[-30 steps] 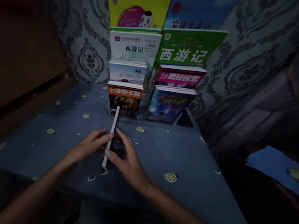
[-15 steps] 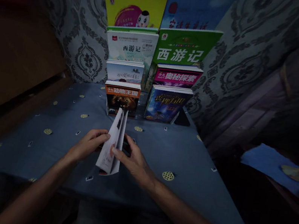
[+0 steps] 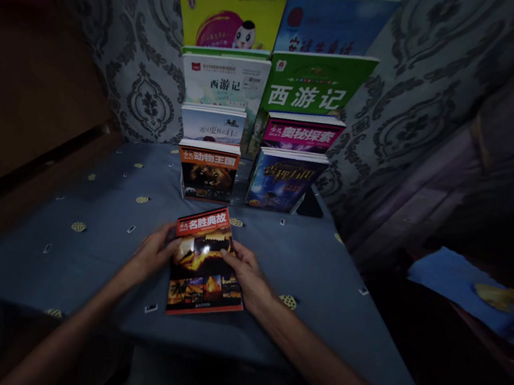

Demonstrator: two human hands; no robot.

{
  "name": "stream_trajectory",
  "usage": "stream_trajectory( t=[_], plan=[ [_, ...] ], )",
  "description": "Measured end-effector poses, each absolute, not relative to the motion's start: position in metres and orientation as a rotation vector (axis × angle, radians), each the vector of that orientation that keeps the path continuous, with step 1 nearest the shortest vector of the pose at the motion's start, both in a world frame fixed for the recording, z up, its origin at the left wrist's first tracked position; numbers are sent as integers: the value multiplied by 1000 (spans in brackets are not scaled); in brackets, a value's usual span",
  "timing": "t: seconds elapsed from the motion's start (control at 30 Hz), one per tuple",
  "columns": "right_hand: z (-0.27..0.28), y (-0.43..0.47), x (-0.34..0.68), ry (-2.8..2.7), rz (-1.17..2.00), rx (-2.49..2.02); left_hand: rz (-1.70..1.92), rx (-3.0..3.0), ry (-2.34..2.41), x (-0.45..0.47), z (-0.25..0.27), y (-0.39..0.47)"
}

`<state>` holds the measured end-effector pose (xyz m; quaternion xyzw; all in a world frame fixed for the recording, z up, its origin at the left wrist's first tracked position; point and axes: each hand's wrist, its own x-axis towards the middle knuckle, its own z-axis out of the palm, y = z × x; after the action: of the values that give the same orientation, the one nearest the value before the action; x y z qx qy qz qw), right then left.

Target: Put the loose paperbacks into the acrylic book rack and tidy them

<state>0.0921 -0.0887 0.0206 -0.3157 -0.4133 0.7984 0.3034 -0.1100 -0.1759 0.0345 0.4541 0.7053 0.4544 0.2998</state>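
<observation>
Between my two hands is a paperback book (image 3: 206, 259), its front cover turned up toward me. The cover is dark and orange, with white Chinese characters on a red band at the top and small pictures along the bottom. My left hand (image 3: 153, 251) grips the left edge. On the right edge, my right hand (image 3: 250, 273) presses its thumb on the cover, the other fingers mostly hidden beneath. Just beyond stands a book with a lion on its cover (image 3: 208, 174), at the front of the left stack. A blue book (image 3: 283, 180) fronts the right stack.
Behind these, books stand in stepped rows, among them a white one (image 3: 223, 82), a green one (image 3: 318, 88) and a yellow one (image 3: 230, 14). A dark flat object (image 3: 312, 203) lies right of the stacks. The blue patterned cloth (image 3: 91, 270) covers the table.
The book was partly open, edge toward me, with white pages showing. Now it is closed and its front cover faces up. My right hand has moved slightly right with the book's edge.
</observation>
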Motion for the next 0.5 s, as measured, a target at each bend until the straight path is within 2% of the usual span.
stream_trajectory(
  t=[0.23,0.5],
  plan=[
    [21,-95,93,-1101,2106,-717,1336,710,1477,-117,26,-175],
    [12,-87,95,-896,2274,-677,1490,614,1182,-108,27,-170]
  ],
)
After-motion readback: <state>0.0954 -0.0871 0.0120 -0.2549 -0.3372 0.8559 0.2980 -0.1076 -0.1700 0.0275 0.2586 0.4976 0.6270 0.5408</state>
